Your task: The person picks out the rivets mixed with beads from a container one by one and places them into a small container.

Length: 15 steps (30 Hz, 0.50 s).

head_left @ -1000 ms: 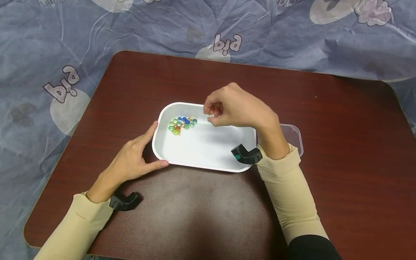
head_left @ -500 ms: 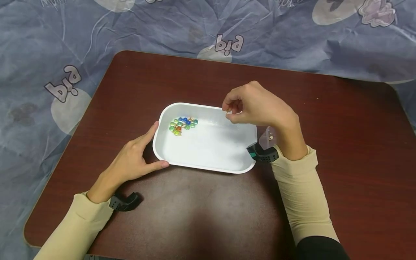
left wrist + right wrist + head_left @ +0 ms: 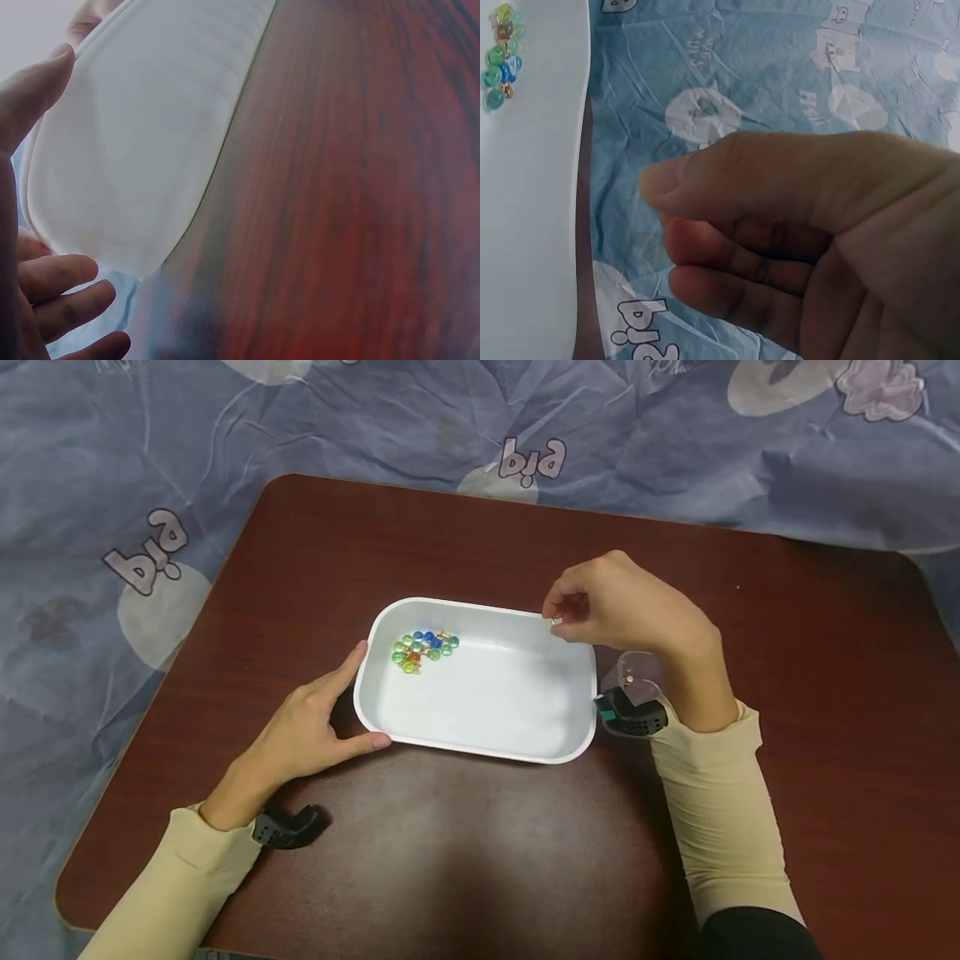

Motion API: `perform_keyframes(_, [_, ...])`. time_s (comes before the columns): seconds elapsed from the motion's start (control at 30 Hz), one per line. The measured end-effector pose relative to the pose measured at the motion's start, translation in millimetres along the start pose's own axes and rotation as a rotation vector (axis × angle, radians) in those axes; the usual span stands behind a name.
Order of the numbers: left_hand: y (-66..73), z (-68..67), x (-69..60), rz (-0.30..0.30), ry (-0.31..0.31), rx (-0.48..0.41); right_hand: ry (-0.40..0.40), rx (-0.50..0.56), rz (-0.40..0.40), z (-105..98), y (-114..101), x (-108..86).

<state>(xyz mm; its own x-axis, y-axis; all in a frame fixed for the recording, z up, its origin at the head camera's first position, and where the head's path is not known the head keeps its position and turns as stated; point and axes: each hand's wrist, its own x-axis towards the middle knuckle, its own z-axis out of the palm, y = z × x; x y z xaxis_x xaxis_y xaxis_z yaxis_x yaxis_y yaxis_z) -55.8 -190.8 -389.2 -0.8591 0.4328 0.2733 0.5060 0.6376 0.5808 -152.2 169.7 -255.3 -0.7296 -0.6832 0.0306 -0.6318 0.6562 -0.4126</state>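
"White tray (image 3: 480, 693) on a brown table (image 3: 420, 543): which step is in hand?"

"Seemingly a transfer of one small shiny piece (image 3: 556, 621), pinched by the right hand (image 3: 633, 606) near the tray's far right corner. The next move probably calls for a steady pinch until release."

"And the left hand (image 3: 307, 727)?"

"Spread wide, touching the tray's left end."

"Anything in the way?"

"A black wrist camera (image 3: 633, 717) partly hides a clear box (image 3: 647, 677); coloured beads (image 3: 435, 654) lie inside the tray, at left."
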Motion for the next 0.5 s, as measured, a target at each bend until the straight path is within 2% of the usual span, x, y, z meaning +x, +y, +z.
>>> perform_keyframes(0.33, [0.8,0.9,0.7,0.004,0.001,0.003,0.068,-0.006,-0.025,-12,6,-18.9])
perform_keyframes(0.5, [0.8,-0.2,0.4,0.005,0.006,0.01,0.102,-0.021,0.004,-16,8,-26.4])
